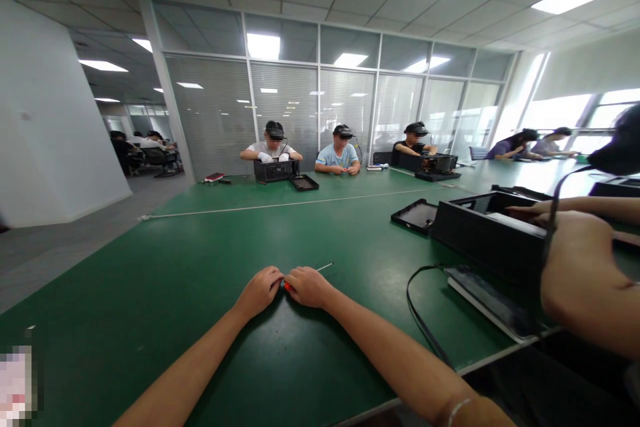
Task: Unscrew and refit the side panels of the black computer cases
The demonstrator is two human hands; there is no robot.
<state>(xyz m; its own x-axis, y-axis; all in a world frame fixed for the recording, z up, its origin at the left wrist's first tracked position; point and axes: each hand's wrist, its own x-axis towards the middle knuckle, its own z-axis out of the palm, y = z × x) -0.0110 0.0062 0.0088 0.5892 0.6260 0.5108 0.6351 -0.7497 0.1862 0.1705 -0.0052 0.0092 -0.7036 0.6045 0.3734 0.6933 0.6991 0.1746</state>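
Observation:
Both my hands rest close together over the green table [200, 247], in the lower middle of the head view. My right hand [310, 287] is closed around a screwdriver [287, 286]. Its red-orange handle shows at the fingertips, and its thin metal shaft points away to the upper right beyond the knuckles. My left hand [261, 290] lies just to the left, fingers curled and their tips by the handle's end. Whatever may be between those left fingers is hidden.
To my right, a co-worker's arm [580, 260] reaches into a black computer case [490, 233]. A black panel [415, 215] lies beyond it, and a dark flat box [490, 300] with a strap [417, 307] sits nearer. Several people work across the table.

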